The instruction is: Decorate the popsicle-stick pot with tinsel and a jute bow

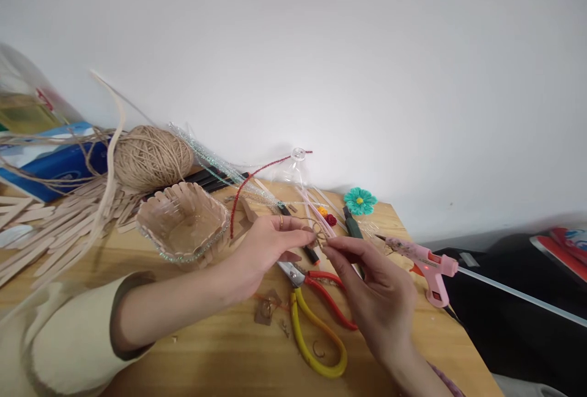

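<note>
My left hand, with a ring on one finger, pinches a thin brown strand that curves into a small loop. From the right, my right hand pinches the same strand, its fingertips close to the left ones. Whether it is twine or wire I cannot make out. Beneath the hands lie scissors with one yellow and one red handle, their blades partly hidden by my left hand. A basket of wooden sticks with a glittery trim stands left of my left hand.
A pink glue gun with a clear stick lies at the table's right edge. Behind are a teal flower, a clear bottle top and a red pipe cleaner. A twine ball and loose wooden sticks are at left.
</note>
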Action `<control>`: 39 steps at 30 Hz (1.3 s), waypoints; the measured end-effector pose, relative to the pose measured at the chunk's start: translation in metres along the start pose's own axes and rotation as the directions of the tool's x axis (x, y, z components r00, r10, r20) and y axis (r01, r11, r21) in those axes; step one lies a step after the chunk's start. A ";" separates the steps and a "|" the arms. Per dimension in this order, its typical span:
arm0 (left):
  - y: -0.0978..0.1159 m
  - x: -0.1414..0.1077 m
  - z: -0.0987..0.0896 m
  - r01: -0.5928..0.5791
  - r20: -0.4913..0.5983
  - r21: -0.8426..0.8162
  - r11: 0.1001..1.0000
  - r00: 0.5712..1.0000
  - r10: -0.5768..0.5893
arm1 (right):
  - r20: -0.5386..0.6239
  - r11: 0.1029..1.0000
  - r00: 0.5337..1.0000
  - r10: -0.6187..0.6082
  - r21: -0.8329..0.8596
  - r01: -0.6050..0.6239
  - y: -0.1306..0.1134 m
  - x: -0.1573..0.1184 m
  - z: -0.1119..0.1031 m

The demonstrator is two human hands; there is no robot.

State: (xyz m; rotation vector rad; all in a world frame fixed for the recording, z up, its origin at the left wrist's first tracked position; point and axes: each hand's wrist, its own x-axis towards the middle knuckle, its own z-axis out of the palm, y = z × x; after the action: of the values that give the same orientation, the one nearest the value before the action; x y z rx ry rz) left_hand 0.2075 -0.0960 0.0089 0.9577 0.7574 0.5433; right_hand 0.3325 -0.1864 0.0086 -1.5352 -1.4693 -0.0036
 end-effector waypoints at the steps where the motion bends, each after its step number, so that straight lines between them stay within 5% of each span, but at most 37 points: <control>1: -0.001 0.000 0.000 -0.003 0.009 0.001 1.000 1.000 0.003 | 0.009 1.000 1.000 -0.016 -0.009 0.016 0.001 0.000 -0.001; 14: -0.003 0.000 -0.004 -0.027 0.057 -0.013 1.000 0.998 0.028 | 0.024 1.000 1.000 -0.003 -0.002 0.003 0.001 0.000 -0.001; 20: -0.001 -0.001 -0.002 -0.012 0.034 0.046 0.999 0.999 0.011 | 0.024 0.992 0.992 -0.124 -0.025 0.124 -0.002 -0.001 -0.003; 28: 0.001 0.003 -0.003 0.003 0.076 0.152 0.988 0.997 -0.014 | 0.124 0.997 0.991 0.042 -0.074 -0.033 -0.002 0.030 -0.027; 32: 0.003 0.002 -0.005 -0.085 0.164 0.296 0.951 0.986 0.037 | 0.428 0.979 0.888 0.168 0.033 -0.201 0.005 0.038 -0.027; 36: 0.009 -0.002 -0.005 -0.183 0.200 0.433 0.882 0.974 0.104 | 0.687 0.911 0.722 0.083 0.242 -0.335 0.008 0.036 -0.023; 39: 0.014 -0.004 -0.005 -0.171 0.195 0.458 0.873 0.977 0.089 | 0.704 0.931 0.708 0.058 0.219 -0.294 0.008 0.037 -0.025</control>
State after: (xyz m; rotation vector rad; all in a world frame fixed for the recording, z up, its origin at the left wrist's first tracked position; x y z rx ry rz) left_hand 0.2003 -0.0896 0.0208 1.5014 0.6871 0.3916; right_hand 0.3633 -0.1718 0.0394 -1.4605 -1.7585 0.9866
